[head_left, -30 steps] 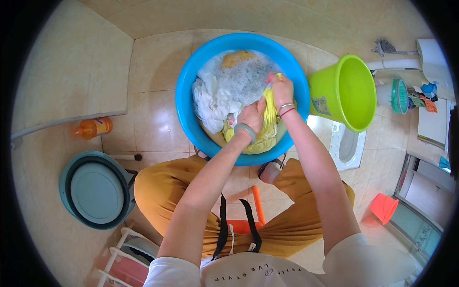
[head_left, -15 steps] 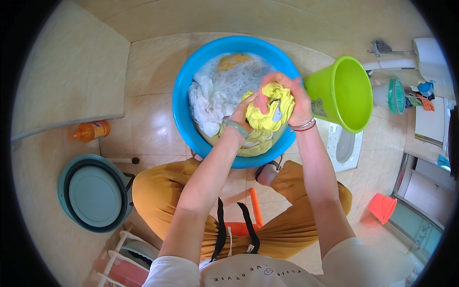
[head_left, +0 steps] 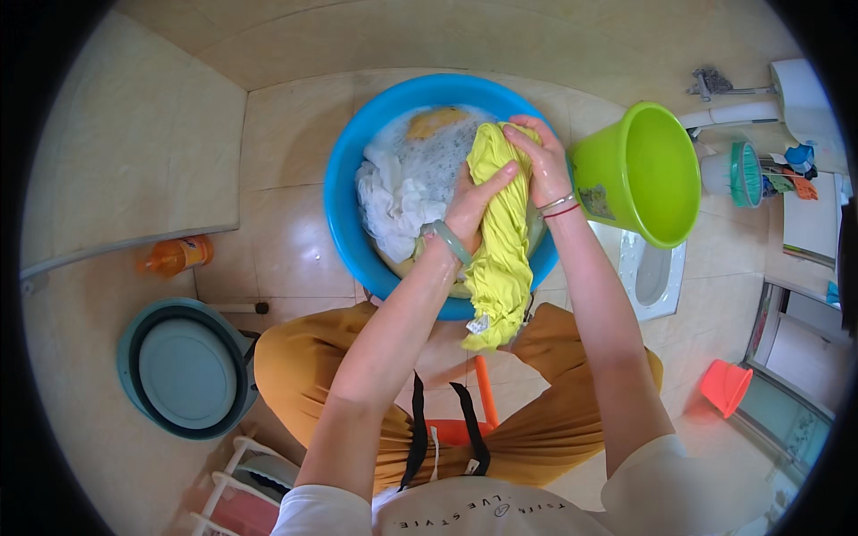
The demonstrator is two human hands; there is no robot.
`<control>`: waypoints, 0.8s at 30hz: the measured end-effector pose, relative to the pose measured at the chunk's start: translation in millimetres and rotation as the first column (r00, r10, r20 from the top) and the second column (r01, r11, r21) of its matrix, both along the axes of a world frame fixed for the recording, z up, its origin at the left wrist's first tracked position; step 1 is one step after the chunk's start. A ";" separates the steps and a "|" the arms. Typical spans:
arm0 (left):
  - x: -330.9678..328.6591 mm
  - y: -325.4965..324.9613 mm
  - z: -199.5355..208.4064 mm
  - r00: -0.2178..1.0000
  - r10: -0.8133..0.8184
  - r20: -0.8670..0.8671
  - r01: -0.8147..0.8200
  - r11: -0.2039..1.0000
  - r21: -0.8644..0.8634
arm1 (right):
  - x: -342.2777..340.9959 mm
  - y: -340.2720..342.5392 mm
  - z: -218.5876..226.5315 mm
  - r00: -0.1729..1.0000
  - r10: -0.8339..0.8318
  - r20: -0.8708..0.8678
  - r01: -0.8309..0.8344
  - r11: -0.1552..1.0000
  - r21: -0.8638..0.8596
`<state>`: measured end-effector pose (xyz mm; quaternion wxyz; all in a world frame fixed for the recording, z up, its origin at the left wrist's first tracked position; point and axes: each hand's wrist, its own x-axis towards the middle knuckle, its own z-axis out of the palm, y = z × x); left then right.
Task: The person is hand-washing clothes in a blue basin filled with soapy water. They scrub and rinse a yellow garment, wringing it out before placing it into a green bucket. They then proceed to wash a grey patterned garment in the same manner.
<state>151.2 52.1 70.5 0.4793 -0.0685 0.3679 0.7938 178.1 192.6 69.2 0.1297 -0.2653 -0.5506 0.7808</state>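
Over the right side of a blue basin (head_left: 344, 241), a wet yellow garment (head_left: 500, 259) hangs in a long bunched strip. Its lower end, with a pale label, drapes past the basin's near rim. My left hand (head_left: 475, 201), a pale green bangle at its wrist, grips the strip from the left with the thumb across it. From the right, my right hand (head_left: 543, 161) holds the upper part, its fingers partly behind the cloth. Inside the basin, white cloth (head_left: 393, 204) lies at the left and mustard cloth (head_left: 435, 121) pokes through foamy water (head_left: 424, 156) at the back.
A lime green bucket (head_left: 661, 179) stands tilted right of the basin, near a white squat toilet (head_left: 652, 277). At left are an orange bottle (head_left: 179, 256) and a grey-green folding basin (head_left: 188, 371). My knees flank the basin's near side. A red bucket (head_left: 726, 387) is at far right.
The yellow garment was a balled bundle between both hands; now it hangs lengthwise, its end dropping toward me over the rim. Both hands keep their hold, now clasping its sides.
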 end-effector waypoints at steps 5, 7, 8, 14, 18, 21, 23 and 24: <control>-3.4 -11.6 11.9 0.951 -0.284 0.120 0.278 0.958 0.061 | -5.8 7.7 29.7 0.964 0.264 -0.041 -0.263 0.964 0.025; -5.1 -15.8 17.7 0.912 -0.341 0.228 0.316 0.938 0.143 | 5.9 19.2 28.9 0.930 0.300 -0.213 -0.338 0.924 -0.177; -3.5 -14.3 20.0 0.888 -0.394 0.239 0.337 0.909 0.246 | 10.6 23.3 26.4 0.911 0.300 -0.283 -0.369 0.899 -0.235; 4.8 -12.2 37.2 0.821 -0.511 0.254 0.393 0.829 0.399 | 10.9 12.9 44.8 0.738 0.391 -0.549 -0.627 0.699 -0.345; -4.5 -3.4 54.8 0.832 -0.542 -0.119 0.553 0.826 0.106 | 11.8 35.1 55.8 0.831 0.495 -0.252 -0.543 0.820 -0.181; -5.3 -1.8 55.1 0.836 -0.415 -0.359 0.430 0.902 -0.044 | 5.8 25.4 73.8 0.877 0.479 -0.039 -0.481 0.871 -0.099; 0.9 4.7 53.1 0.830 -0.349 -0.435 0.356 0.932 -0.069 | 5.3 23.1 80.6 0.872 0.486 0.050 -0.484 0.874 -0.051; 3.0 5.9 51.5 0.824 -0.316 -0.471 0.316 0.945 -0.080 | 4.5 20.3 83.8 0.873 0.478 0.097 -0.481 0.877 0.007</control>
